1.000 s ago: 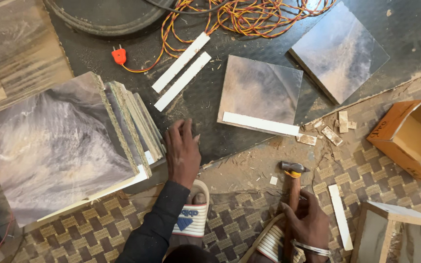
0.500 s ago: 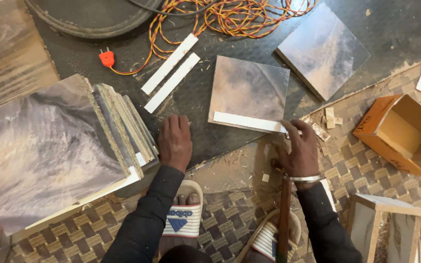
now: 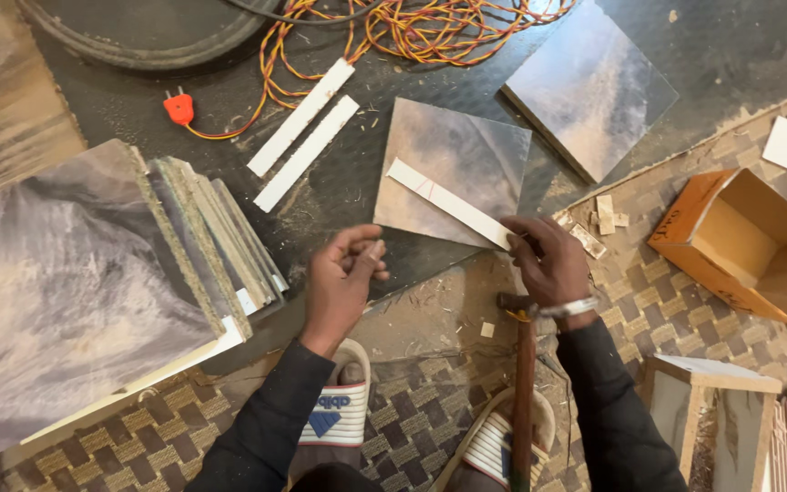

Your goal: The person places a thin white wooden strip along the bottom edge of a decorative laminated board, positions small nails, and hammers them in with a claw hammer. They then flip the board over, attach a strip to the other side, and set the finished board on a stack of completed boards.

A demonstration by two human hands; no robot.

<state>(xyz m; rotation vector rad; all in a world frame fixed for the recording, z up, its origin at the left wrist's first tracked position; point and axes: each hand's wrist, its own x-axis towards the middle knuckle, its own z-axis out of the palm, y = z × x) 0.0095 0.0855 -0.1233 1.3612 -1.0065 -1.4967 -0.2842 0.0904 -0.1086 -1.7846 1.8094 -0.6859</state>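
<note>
Dusty workshop floor, centre frame | our right hand (image 3: 548,264) pinches thin white wooden strip (image 3: 448,202) by its lower end, light and likely snappable | left hand (image 3: 343,278) loosely curled, empty

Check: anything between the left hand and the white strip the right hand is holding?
Nothing visible. The left hand hangs over bare dark floor; the white strip, pinched at its end by the right hand, lies across the square panel, open gap between.
</note>
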